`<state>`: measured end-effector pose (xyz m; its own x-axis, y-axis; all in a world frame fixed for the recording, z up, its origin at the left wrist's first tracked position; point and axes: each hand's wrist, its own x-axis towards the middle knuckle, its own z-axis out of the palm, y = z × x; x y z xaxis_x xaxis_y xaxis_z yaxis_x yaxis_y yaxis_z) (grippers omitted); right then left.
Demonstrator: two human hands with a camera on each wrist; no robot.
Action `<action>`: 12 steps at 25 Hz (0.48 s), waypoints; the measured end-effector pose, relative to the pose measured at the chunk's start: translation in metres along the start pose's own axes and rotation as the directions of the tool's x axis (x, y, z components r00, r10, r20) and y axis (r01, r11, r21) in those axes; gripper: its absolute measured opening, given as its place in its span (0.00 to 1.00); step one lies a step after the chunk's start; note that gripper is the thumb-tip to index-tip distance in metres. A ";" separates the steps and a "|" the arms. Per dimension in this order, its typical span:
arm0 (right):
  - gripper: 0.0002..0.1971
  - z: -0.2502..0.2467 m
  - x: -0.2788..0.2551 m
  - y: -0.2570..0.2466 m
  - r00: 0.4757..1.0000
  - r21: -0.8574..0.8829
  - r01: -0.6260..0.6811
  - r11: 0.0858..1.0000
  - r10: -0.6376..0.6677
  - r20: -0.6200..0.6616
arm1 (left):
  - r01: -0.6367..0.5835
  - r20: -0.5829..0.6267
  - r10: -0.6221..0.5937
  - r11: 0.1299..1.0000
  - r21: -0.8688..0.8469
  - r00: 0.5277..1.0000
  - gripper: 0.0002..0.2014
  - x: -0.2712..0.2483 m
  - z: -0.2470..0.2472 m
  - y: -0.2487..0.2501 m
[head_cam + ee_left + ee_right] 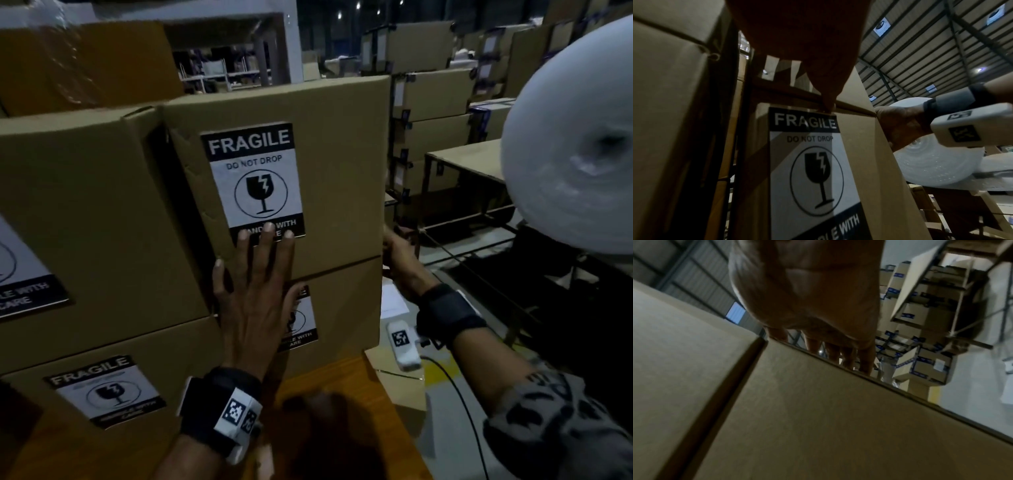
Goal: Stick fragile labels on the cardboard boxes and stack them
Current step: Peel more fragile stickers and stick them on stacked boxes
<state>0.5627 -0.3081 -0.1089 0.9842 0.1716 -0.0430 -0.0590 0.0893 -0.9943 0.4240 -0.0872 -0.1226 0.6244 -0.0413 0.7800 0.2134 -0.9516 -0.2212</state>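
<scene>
Upper box [329, 144] sitting square on the lower box [346, 308], both at the centre of the head view, on a wooden tabletop [342, 377]. Left hand [255, 294] spread flat, straight fingers pressed on the front face across the seam between the two, fingertips [269, 226] over the bottom band of the upper label [252, 180]. Right hand [399, 255] at 3 o'clock of the stack, wrapped round the right edge near the seam, fingers curled over the far side in the right wrist view.

Probably light or moderately loaded, judging by the ease of a one-edge hold; stiff corrugated walls, matte and faintly grippy, sharp straight corners. Best taken by two opposite lower edges, palms flat, not by the flaps. Label: glossy paper rectangle, black bands, broken-glass mark in a circle, lying flat with no lifted corner visible. Lower label [303, 322] half covered by the left hand.

More labelled boxes [85, 212] at 9 o'clock, close alongside with a dark gap between. White bubble-wrap roll [572, 144] at 2 o'clock, soft and dimpled, well apart from the stack.
</scene>
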 end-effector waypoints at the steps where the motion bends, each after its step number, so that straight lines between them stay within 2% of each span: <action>1: 0.17 -0.001 0.006 -0.005 0.999 -0.044 -0.022 0.999 0.024 0.042 | -0.003 -0.008 0.003 1.000 -0.018 1.000 0.42 0.005 -0.002 0.003; 4: 0.12 -0.003 0.017 -0.006 0.999 -0.047 -0.036 0.998 0.038 0.026 | -0.051 0.016 0.053 0.996 -0.069 0.998 0.45 0.017 -0.006 0.012; 7: 0.18 -0.012 0.018 0.006 0.999 0.008 -0.014 1.000 0.013 0.049 | -0.048 0.046 0.052 0.996 -0.080 0.998 0.49 0.021 -0.008 0.019; 9: 0.17 -0.021 0.024 0.010 0.990 0.000 -0.044 0.999 0.043 0.138 | -0.037 0.058 0.041 0.997 -0.066 0.997 0.51 0.021 -0.008 0.022; 11: 0.13 -0.026 0.031 0.001 0.958 -0.019 -0.104 0.994 0.105 0.267 | -0.033 0.063 0.037 0.998 -0.057 0.997 0.52 0.022 -0.009 0.023; 12: 0.15 -0.027 0.035 -0.004 0.937 -0.026 -0.135 0.991 0.136 0.322 | -0.032 0.063 0.035 0.998 -0.054 0.997 0.52 0.022 -0.009 0.024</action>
<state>0.6018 -0.3287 -0.1086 0.8604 0.4888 -0.1440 -0.1869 0.0398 -0.9816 0.4358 -0.1134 -0.1050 0.6779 -0.0555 0.7331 0.1526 -0.9648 -0.2141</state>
